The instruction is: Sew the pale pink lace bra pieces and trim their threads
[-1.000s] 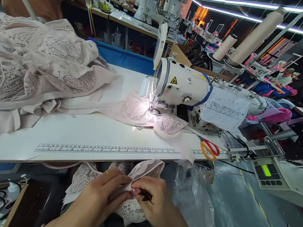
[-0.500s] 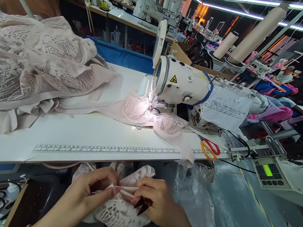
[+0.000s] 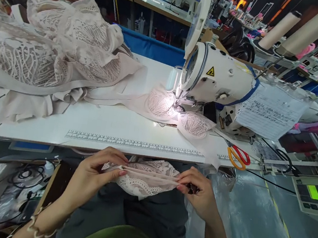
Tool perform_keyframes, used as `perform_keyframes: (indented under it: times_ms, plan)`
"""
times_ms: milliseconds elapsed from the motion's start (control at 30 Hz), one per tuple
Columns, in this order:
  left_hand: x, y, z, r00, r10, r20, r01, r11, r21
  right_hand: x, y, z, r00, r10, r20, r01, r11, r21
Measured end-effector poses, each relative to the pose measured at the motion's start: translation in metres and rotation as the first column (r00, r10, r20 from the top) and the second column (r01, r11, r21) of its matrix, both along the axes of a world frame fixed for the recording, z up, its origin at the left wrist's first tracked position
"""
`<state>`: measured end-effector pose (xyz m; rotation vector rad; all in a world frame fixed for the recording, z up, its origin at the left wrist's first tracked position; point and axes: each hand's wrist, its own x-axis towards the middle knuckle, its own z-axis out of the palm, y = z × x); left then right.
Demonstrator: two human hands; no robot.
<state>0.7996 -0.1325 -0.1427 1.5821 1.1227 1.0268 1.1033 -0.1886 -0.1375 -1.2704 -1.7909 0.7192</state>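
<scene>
Above my lap, just in front of the table edge, a pale pink lace bra (image 3: 140,185) is stretched sideways between both hands. My left hand (image 3: 92,174) pinches one end of its band between thumb and fingers. The other end is pinched by my right hand (image 3: 199,191), which also has a small dark pointed tool, like thread snips (image 3: 193,189), tucked in its palm, mostly hidden by the fingers. On the table, another lace bra (image 3: 195,125) lies under the lit needle area of a white sewing machine (image 3: 221,74).
A heap of lace bras (image 3: 81,41) covers the table's left side. Scissors (image 3: 238,157) with red and orange handles lie near the front edge, right of a printed ruler (image 3: 137,144). A control box (image 3: 314,194) stands at right; an open box with cables (image 3: 25,175) is lower left.
My hands have moved apart, drawing the bra's band out straight between them. The bra has risen toward the table edge. The camera view has shifted, so the table appears lower left-to-right level.
</scene>
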Motion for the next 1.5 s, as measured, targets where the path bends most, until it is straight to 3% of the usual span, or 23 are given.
perform_keyframes:
  times_ms: [333, 500, 733, 800, 867, 967, 1033, 1100, 1233, 1333, 1500]
  plan:
    - [0.004, -0.007, -0.007, 0.995, 0.100, -0.022, -0.096, 0.988, 0.121, -0.017, -0.001, -0.012, 0.983, -0.182, 0.024, 0.176, 0.971, 0.161]
    - [0.006, -0.006, -0.011, 0.993, 0.122, -0.005, -0.120, 0.985, 0.122, -0.020, 0.001, -0.015, 0.949, -0.295, 0.111, 0.293, 0.956, 0.030]
    - [-0.002, -0.007, -0.021, 0.992, 0.125, 0.033, -0.126, 0.991, 0.048, -0.015, 0.010, 0.010, 0.986, -0.165, -0.007, 0.162, 0.975, -0.152]
    - [-0.012, -0.003, -0.021, 0.998, 0.062, 0.028, -0.062, 0.998, -0.005, -0.012, 0.010, 0.019, 0.994, -0.069, -0.084, 0.048, 0.974, -0.222]
    - [-0.022, 0.003, -0.019, 0.993, -0.121, -0.006, 0.120, 0.990, -0.073, -0.013, 0.009, 0.026, 0.987, 0.039, -0.157, -0.081, 0.960, -0.269]
    - [-0.022, 0.007, -0.010, 0.902, -0.426, -0.076, 0.416, 0.902, -0.113, -0.028, 0.007, 0.030, 0.978, 0.135, -0.159, -0.176, 0.943, -0.284]
    - [-0.008, 0.003, -0.004, 0.842, -0.529, -0.109, 0.524, 0.849, -0.069, -0.045, 0.006, 0.030, 0.985, 0.145, -0.088, -0.164, 0.950, -0.267]
    - [0.013, -0.005, -0.001, 0.819, -0.561, -0.119, 0.564, 0.826, -0.006, -0.060, 0.007, 0.028, 0.989, 0.145, -0.027, -0.147, 0.957, -0.252]
    - [0.043, -0.014, 0.000, 0.849, -0.516, -0.116, 0.523, 0.851, 0.044, -0.069, 0.010, 0.022, 0.988, 0.153, 0.006, -0.146, 0.956, -0.253]
    - [0.046, -0.013, 0.004, 0.845, -0.523, -0.114, 0.530, 0.847, 0.043, -0.061, 0.009, 0.014, 0.991, 0.136, -0.010, -0.134, 0.954, -0.269]
    - [0.042, -0.007, 0.008, 0.845, -0.525, -0.103, 0.531, 0.845, 0.054, -0.048, 0.008, 0.000, 0.974, 0.139, -0.181, -0.186, 0.942, -0.279]
